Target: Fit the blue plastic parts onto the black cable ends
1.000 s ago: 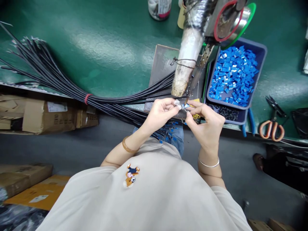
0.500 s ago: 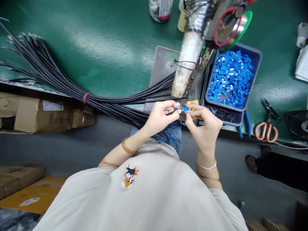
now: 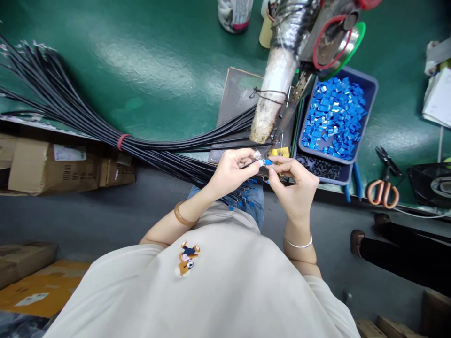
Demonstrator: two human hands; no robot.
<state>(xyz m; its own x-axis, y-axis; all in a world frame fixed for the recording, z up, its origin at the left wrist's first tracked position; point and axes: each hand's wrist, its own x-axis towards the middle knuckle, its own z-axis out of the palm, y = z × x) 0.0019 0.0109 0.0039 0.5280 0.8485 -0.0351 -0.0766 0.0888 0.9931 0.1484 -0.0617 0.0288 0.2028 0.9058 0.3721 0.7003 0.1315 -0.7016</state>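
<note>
My left hand pinches the end of a black cable close to its tip, where a small clear piece shows above the fingers. Facing it, my right hand closes its thumb and forefinger on a small blue connector at that cable's end. Whether the wires sit inside the connector is too small to tell. Beneath my left hand runs a thick bundle of black cables, tied with a red band. Several cable ends with blue connectors hang over my lap.
A soldering tool's smoke nozzle or similar taped white tube hangs just above my hands. Right of it stand a bin of blue connectors and a tray of small black parts. Orange-handled scissors lie farther right. A person's legs are beyond the edge.
The view has shifted slightly. My right hand has come a little closer to the left, and the blue connector sits nearer my left fingertips.
</note>
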